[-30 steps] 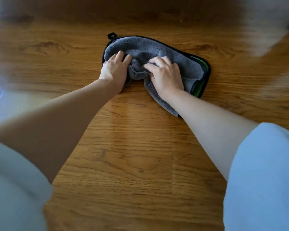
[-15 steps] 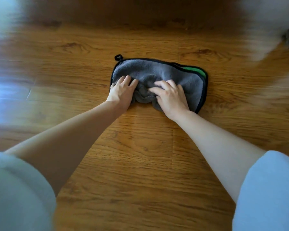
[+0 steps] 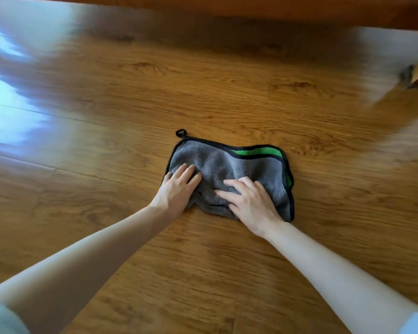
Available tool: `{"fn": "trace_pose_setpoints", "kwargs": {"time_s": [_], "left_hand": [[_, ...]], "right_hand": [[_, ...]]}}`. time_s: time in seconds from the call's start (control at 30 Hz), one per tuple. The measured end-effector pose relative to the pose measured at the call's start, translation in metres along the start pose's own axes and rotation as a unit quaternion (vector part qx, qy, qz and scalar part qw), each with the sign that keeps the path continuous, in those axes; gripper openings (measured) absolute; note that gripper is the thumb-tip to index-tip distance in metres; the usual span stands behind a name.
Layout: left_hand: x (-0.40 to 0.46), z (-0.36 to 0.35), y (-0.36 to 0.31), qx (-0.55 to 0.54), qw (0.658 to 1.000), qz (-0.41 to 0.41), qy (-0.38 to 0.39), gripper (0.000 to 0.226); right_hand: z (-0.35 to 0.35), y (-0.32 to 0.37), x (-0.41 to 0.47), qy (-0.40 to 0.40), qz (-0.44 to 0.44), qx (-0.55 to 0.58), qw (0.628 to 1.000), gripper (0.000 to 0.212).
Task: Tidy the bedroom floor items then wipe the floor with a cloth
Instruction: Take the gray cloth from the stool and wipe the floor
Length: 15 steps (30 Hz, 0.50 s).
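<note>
No readable text from my end. I see no label, brand, number or sign on the cloth (image 3: 229, 165) or the floor (image 3: 203, 92).

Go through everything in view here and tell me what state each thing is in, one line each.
Grey cloth: lying on the floor, folded, bunched between the hands, green underside showing at the far edge.
Left hand: flat, fingers straight, pressing the cloth.
Right hand: fingers spread, pressing the cloth.
Wooden floor: glossy, light glare at the left.
</note>
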<state>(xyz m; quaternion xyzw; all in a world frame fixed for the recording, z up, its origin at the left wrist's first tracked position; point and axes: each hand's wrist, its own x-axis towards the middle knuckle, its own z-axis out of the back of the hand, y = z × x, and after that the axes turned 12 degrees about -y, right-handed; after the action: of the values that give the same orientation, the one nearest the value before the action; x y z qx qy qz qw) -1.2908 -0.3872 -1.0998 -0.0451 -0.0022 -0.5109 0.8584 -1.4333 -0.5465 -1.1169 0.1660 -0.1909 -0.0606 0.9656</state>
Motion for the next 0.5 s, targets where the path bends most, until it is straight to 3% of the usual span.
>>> {"fn": "trace_pose_setpoints", "kwargs": {"time_s": [0.2, 0.33, 0.43, 0.5], "left_hand": [[-0.085, 0.006, -0.01, 0.042, 0.999, -0.03, 0.014, 0.086], [-0.147, 0.009, -0.013, 0.025, 0.999, -0.03, 0.019, 0.099], [-0.185, 0.013, -0.006, 0.013, 0.999, -0.034, 0.017, 0.064], [-0.201, 0.018, 0.0, 0.018, 0.999, -0.013, 0.045, 0.057]], "right_hand": [[0.005, 0.055, -0.062, 0.027, 0.064, 0.026, 0.997, 0.054], [0.003, 0.089, -0.09, 0.044, 0.134, 0.052, 0.989, 0.043], [-0.007, 0.115, -0.109, 0.025, 0.173, 0.072, 0.982, 0.035], [-0.015, 0.131, -0.116, 0.004, 0.189, 0.089, 0.978, 0.029]]}}
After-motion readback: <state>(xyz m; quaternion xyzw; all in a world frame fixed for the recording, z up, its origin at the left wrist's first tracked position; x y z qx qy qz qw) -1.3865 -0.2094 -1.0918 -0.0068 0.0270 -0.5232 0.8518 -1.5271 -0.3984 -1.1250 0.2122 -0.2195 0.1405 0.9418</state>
